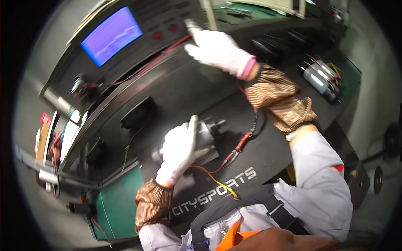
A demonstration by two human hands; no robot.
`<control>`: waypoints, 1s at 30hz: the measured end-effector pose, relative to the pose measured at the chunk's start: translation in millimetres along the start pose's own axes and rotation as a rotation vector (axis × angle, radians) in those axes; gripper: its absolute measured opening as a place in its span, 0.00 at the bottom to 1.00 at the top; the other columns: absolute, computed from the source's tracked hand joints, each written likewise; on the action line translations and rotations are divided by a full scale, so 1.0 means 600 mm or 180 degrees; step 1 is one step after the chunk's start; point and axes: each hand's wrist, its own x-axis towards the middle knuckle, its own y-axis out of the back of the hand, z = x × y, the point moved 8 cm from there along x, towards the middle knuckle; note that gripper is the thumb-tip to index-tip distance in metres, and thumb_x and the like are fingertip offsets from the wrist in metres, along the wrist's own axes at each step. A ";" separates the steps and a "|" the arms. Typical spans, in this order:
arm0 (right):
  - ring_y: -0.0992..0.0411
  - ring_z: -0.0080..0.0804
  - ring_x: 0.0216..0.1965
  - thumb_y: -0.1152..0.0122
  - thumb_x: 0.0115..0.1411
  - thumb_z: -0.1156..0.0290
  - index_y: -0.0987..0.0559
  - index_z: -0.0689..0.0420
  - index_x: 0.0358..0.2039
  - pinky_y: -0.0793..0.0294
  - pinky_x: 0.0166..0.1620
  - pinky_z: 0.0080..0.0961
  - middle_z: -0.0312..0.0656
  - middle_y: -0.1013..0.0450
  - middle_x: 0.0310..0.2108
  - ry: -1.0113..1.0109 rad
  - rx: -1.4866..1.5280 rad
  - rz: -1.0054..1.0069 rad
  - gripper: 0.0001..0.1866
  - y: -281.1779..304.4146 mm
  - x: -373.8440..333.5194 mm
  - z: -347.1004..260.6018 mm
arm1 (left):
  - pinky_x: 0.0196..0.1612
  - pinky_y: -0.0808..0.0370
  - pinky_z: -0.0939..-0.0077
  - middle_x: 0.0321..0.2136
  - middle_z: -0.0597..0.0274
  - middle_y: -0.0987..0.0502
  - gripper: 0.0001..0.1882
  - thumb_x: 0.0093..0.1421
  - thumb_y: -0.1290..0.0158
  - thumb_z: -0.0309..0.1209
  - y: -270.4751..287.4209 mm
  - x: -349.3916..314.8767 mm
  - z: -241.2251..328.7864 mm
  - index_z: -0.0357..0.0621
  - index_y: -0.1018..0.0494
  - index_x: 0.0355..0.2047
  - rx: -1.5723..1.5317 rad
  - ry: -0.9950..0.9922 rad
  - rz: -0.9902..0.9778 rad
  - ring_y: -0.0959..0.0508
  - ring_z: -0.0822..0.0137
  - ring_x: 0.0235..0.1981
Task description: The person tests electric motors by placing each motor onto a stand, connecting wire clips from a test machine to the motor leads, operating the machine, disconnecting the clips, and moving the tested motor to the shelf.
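My left hand (178, 151), in a white glove, lies over a grey cylindrical motor (205, 133) and grips its body. The motor rests on its side, its shaft end facing right; the glove hides much of it. My right hand (220, 52), gloved in white with a pink cuff, reaches up to a dark control panel (144, 21). Its index finger is stretched toward the panel face, right of two red round buttons (157, 36), and the thumb stands apart. Red and black leads with a red clip (243, 142) run beside the motor. A yellow wire (217, 182) passes below it.
A lit blue-violet screen (112, 37) fills the panel's left part. Several grey motors with coloured wires (321, 79) stand at the right. A black block (139, 112) sits behind my left hand. Green mat (121, 205) covers the near left; a dark board with white lettering (213, 192) lies before me.
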 end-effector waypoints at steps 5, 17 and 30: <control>0.25 0.53 0.42 0.50 0.64 0.60 0.34 0.64 0.61 0.25 0.47 0.43 0.58 0.26 0.42 0.0019 0.0762 -0.0428 0.29 -0.022 -0.129 -0.029 | 0.51 0.32 0.56 0.45 0.48 0.26 0.47 0.43 0.29 0.44 0.004 -0.017 0.012 0.35 0.35 0.59 0.0438 0.0453 0.0240 0.25 0.52 0.45; 0.23 0.44 0.39 0.46 0.61 0.65 0.32 0.65 0.60 0.22 0.42 0.38 0.49 0.24 0.39 -0.0343 0.0643 -0.1392 0.28 -0.114 -0.370 -0.049 | 0.52 0.29 0.57 0.49 0.48 0.24 0.45 0.44 0.30 0.39 -0.013 -0.013 0.025 0.39 0.34 0.61 0.0521 0.0537 0.0413 0.24 0.47 0.48; 0.22 0.42 0.38 0.49 0.62 0.66 0.31 0.68 0.58 0.22 0.40 0.40 0.50 0.24 0.37 -0.0154 0.0505 -0.1231 0.26 -0.111 -0.377 -0.059 | 0.48 0.25 0.58 0.45 0.45 0.23 0.43 0.50 0.33 0.46 -0.021 -0.020 0.030 0.37 0.34 0.61 0.0576 0.0064 0.0770 0.22 0.46 0.43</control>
